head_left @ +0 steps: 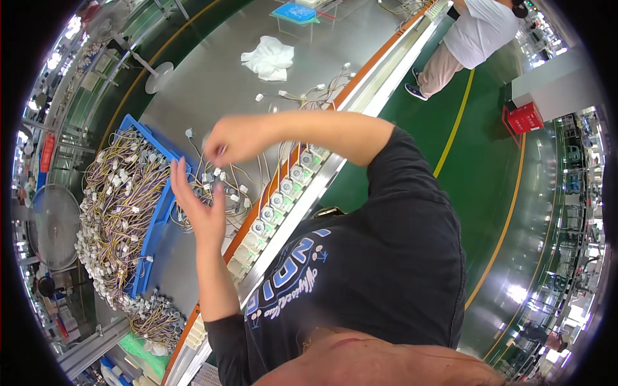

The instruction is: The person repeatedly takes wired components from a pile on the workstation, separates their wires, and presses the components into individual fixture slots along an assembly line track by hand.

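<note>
My left hand [195, 201] is held up over a loose bunch of wire harnesses [215, 188] on the grey table [219, 83], palm open, fingers touching the wires. Raised above the same bunch, my right hand [230, 139] has its fingers pinched on a thin wire with a small white connector. Left of both hands a blue tray [156, 215] holds a heap of yellow and purple wire harnesses [119, 199]. A row of small white and grey sockets [280, 199] runs along the orange table edge just right of my hands.
A crumpled white cloth [269, 58] and more loose wires [309, 93] lie farther up the table. A fan [51, 225] stands at the left. Another person [470, 38] stands on the green floor at the upper right, near a red box [524, 118].
</note>
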Tool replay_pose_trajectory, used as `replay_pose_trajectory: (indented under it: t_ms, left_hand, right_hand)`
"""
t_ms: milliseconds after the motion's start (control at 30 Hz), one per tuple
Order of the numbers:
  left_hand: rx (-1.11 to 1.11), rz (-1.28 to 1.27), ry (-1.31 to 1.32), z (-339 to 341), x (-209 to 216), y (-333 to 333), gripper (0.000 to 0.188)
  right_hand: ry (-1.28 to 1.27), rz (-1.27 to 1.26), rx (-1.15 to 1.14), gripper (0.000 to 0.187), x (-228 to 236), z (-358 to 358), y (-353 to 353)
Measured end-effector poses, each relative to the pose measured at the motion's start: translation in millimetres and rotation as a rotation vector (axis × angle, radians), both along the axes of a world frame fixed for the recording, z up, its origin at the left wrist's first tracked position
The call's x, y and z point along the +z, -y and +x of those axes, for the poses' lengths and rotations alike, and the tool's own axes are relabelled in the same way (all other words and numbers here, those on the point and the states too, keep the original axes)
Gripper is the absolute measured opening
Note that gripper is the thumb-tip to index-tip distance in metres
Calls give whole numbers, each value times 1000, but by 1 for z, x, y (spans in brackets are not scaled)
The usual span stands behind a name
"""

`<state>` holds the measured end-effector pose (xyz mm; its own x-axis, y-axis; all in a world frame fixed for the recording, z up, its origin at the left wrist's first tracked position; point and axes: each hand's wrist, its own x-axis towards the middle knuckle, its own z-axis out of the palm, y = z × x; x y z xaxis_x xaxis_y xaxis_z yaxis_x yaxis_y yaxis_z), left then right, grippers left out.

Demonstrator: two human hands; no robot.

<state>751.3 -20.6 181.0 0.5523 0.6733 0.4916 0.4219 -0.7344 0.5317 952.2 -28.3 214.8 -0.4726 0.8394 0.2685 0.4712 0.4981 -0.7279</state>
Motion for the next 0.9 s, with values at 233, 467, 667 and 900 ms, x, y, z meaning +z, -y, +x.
replay_pose_trajectory:
  t_ms: [233, 467, 667, 900]
  left_hand:
    - [-50, -610, 88, -20, -10, -17, 12]
    - [-104, -995, 31, -48, -27, 4, 17]
    - [212, -1050, 483, -28, -39, 15, 26]
    - [131, -1135, 389, -43, -41, 22, 26]
  right_hand:
    - [8, -9, -72, 11, 5, -17, 10]
    - [429, -127, -174, 15, -53, -29, 12]
    - [-209, -269, -69, 15, -75, -83, 23]
    - [-196, -355, 1, 22, -81, -86, 35]
